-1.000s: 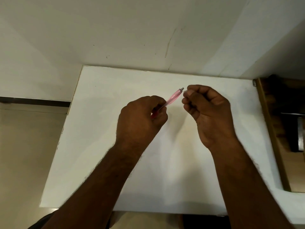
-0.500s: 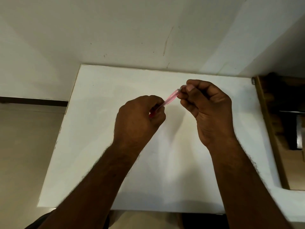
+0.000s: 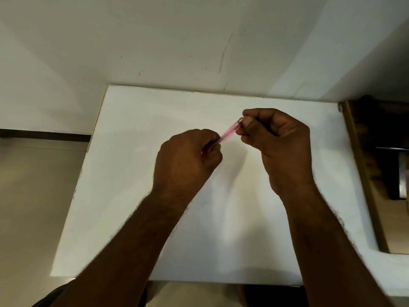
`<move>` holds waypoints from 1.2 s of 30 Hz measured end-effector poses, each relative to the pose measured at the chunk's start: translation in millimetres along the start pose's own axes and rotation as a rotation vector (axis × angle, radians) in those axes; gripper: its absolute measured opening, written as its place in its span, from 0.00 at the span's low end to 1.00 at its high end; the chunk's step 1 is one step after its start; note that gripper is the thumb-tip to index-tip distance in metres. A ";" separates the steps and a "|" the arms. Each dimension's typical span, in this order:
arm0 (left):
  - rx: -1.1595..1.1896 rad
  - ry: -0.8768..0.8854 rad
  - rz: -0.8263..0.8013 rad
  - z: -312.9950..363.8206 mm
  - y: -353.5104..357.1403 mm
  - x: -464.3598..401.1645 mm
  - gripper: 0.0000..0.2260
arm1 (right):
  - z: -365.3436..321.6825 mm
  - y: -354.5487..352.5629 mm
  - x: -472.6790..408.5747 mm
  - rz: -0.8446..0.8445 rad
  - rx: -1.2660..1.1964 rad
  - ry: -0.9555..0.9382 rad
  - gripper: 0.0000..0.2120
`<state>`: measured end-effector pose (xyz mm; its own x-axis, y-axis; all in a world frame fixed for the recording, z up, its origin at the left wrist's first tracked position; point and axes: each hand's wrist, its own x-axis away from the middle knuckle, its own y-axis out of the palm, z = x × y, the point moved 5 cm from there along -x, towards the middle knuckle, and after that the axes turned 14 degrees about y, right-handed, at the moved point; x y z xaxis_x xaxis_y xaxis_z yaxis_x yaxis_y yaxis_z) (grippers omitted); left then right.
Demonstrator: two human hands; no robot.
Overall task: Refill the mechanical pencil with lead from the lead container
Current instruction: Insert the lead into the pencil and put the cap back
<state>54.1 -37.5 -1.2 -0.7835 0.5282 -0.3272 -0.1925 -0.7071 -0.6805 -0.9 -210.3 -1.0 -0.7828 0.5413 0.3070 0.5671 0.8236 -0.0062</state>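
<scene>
A pink translucent mechanical pencil [image 3: 229, 132] slants up to the right above the white table [image 3: 132, 196]. My left hand [image 3: 188, 158] is closed around its lower end, where a bit of red shows. My right hand [image 3: 276, 145] pinches the pencil's upper end between thumb and fingertips. Whatever small part or lead sits in those fingertips is hidden. No lead container is in view.
A white wall rises behind the table. A brown wooden piece of furniture [image 3: 363, 173] stands against the table's right side. Beige floor [image 3: 33, 196] lies to the left, beyond the table's left edge.
My right hand has moved left and closed its fingertips on the pencil's upper end, which stood free one second ago. My left hand has hardly moved.
</scene>
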 end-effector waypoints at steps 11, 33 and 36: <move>0.011 -0.006 0.003 0.1 5.6 1.3 0.05 | 0.0 -0.5 0.1 -0.022 0.054 0.015 0.08; -0.080 -0.261 -0.036 -47.1 -10.5 -2.3 0.03 | 42.4 9.1 -5.2 0.182 0.818 0.058 0.03; -0.090 -0.274 -0.053 -48.8 -8.4 -1.9 0.02 | 41.8 8.1 -4.8 0.209 0.898 0.055 0.02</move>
<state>86.0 -9.6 -26.8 -0.9067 0.4076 -0.1084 -0.1938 -0.6309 -0.7512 -3.2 -199.1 -42.3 -0.6603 0.7040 0.2615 0.2659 0.5448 -0.7953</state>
